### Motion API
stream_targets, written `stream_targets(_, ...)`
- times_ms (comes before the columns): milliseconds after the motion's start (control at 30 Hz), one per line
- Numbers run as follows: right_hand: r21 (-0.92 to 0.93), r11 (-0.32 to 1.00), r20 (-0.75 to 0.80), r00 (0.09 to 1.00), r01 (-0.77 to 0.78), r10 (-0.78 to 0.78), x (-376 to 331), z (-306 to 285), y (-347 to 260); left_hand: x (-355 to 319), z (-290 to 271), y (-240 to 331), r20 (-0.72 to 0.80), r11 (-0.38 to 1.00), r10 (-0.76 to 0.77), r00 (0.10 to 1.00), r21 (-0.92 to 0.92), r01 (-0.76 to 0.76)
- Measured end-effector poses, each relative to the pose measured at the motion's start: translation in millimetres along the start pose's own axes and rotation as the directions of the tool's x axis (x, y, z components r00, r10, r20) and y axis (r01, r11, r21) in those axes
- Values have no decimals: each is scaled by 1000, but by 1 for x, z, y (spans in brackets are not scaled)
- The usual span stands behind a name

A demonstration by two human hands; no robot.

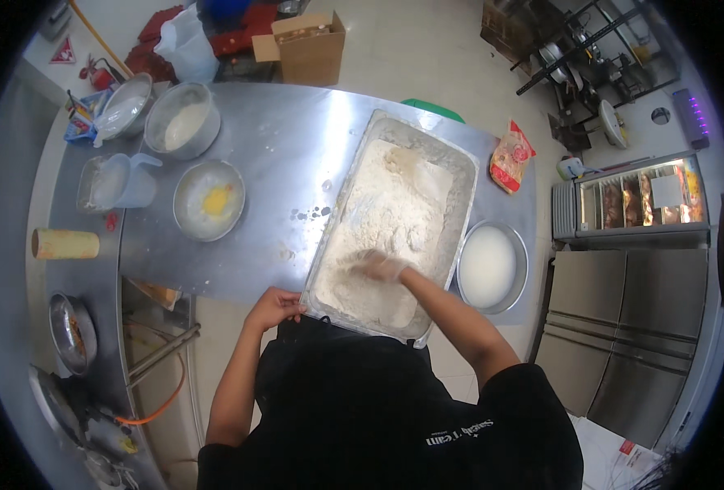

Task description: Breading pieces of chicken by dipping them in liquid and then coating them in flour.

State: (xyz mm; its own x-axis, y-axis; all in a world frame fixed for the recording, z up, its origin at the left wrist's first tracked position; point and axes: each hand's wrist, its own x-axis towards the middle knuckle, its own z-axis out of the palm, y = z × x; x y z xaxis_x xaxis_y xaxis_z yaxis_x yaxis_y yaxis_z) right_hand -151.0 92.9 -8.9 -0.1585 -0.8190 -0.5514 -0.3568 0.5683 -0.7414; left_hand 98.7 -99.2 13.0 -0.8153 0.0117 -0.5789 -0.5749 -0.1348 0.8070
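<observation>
A deep rectangular metal tray (466, 196) lies at a slant at the table's near edge, holding a broad layer of pale flour (391, 196). The flour is lumpy in the middle, with a tan patch toward the far end. My left hand (274, 309) grips the tray's near left corner, fingers closed at the rim. My right hand (381, 267), in a clear thin glove, is down in the flour in the nearer half. Its fingers are blurred and partly hidden by flour, so their closing is unclear.
Right of the tray stands a round pan of white liquid (489, 265); beyond it lies a red packet (511, 157). On the left are a bowl with yellow contents (189, 214), a deep pot (208, 139), a clear jug (137, 181) and a yellowish roll (66, 243).
</observation>
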Motion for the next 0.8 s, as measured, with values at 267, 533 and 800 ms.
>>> stream_targets(267, -470, 720, -377, 853, -511, 360, -3, -102, 34, 0, 0, 3, 13, 999, 22, 1000, -38, -21)
stream_targets(533, 28, 828, -547, 685, -560, 482, -10, 33, 83, -2, 2, 5, -4, 998, 20, 1000, -67, -20)
stream_targets(800, 886, 393, -314, 942, 246, 117, -39, -6, 7, 4, -1, 4, 29, 1000, 2, 1000, -26, -1)
